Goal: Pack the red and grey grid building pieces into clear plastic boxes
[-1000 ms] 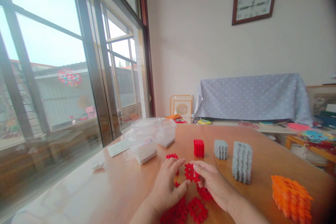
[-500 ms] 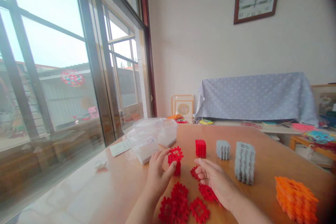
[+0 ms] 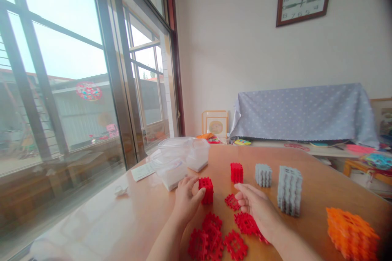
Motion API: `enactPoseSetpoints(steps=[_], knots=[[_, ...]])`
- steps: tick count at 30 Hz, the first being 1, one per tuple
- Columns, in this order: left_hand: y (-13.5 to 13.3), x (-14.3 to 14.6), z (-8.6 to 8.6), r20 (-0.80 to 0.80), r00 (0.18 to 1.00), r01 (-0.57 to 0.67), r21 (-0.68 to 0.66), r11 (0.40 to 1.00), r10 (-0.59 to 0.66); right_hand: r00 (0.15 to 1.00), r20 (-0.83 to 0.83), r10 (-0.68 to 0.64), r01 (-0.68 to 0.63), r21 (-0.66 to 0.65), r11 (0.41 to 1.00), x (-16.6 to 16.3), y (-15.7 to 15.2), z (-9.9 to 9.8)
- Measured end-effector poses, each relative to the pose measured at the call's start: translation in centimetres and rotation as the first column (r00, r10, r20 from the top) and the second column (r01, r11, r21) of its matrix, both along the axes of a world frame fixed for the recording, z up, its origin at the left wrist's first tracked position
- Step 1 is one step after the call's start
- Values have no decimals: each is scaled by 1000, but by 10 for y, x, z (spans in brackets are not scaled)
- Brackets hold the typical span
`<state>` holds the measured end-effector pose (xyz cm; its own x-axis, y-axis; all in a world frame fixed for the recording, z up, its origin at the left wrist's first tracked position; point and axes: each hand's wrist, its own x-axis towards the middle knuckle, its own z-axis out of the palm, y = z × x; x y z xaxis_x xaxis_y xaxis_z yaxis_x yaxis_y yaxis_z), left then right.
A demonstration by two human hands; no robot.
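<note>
My left hand (image 3: 187, 196) is beside a stack of red notched square plastic tiles (image 3: 207, 191). Its thumb overlaps the stack's left front, and the other fingers are apart at its left edge. To the right, my right hand (image 3: 257, 204) hovers with thumb and fingers curled together; I see nothing between them. Just left of its fingers lies a single red tile (image 3: 232, 202). More red tiles (image 3: 246, 223) are partly hidden under the right hand. Closer to me are a loose red tile (image 3: 235, 244) and an overlapping pile of red tiles (image 3: 208, 238).
Further back stand another red stack (image 3: 237, 173), a short grey stack (image 3: 263, 175) and a taller grey stack (image 3: 289, 191). An orange stack (image 3: 352, 232) is at the right. Clear plastic boxes (image 3: 173, 171) and a paper sheet (image 3: 143, 171) lie back left, beside the window.
The red tile that was tilted above the stack by my left hand now lies flat on top. My right hand has barely moved. The whole view has shifted slightly.
</note>
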<state>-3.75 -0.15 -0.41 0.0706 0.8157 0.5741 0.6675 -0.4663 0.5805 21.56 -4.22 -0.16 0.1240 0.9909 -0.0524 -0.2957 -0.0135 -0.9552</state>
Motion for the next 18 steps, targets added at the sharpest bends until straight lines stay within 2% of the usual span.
enactPoseSetpoints(steps=[4, 8, 11, 13, 15, 18], knots=[[0, 0, -1, 74, 997, -18, -42, 999, 21, 998, 48, -38, 38, 7, 999, 4, 3, -2], [1, 2, -5, 186, 983, 22, -92, 996, -5, 992, 113, -64, 63, 15, 998, 10, 9, -6], [4, 2, -7, 256, 967, 24, -118, 993, 7, 948, 305, -94, 75, 74, 994, 15, 14, -10], [4, 3, -8, 274, 961, 6, -106, 994, 23, 840, 524, -140, 54, 176, 983, 16, 15, -14], [4, 4, -8, 264, 964, -5, -79, 997, 25, 685, 702, -197, 5, 265, 964, 15, 15, -19], [1, 7, -8, 217, 976, 10, -25, 1000, -4, 526, 826, -201, -65, 275, 959, 9, 10, -27]])
